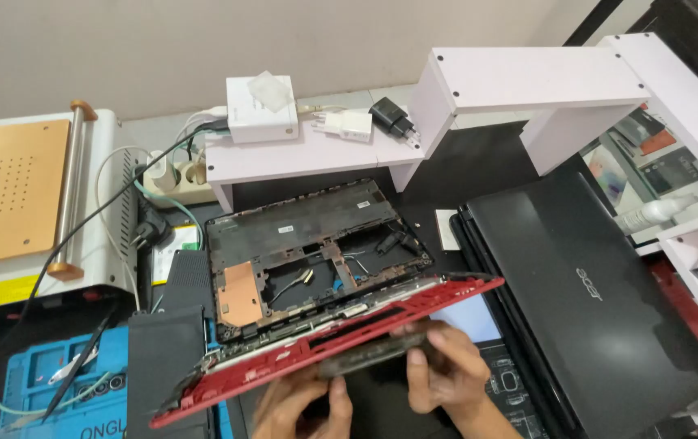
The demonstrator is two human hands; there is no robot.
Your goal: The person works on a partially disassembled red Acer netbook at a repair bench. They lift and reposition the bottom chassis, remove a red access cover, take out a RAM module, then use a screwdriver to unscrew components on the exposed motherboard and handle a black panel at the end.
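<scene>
**Red laptop frame held over a stripped base**

We held a long red plastic laptop frame [325, 345] in both hands, low in the middle of the frame, tilted so that its right end rose toward the centre right and its left end dipped toward the lower left. Our left hand [304, 406] sat under the frame at the bottom centre, its fingers [338, 400] curled up against the lower edge. Our right hand [446, 370] was just beside it to the right, its fingers [418, 382] clenched around a dark, blurred strip [373, 354] lying along the frame's underside. Both hands were grasping; we could not tell what the blurred strip was.

Directly behind the frame, in the centre, lay an opened black laptop base [308, 244] with a copper-coloured plate [239, 293] at its left and loose wires inside. To the right rested a closed black laptop [593, 301], partly stacked on another dark device. Behind the base stood a low white shelf [308, 154] carrying a white box-shaped charger [261, 110], a white plug adapter [347, 124] and a black plug adapter [391, 118]. At the upper left sat a white machine with an orange perforated plate [8, 191]. At the lower left, a blue work mat [56, 382] lay on the worktop beside a flat black panel [166, 358].
</scene>
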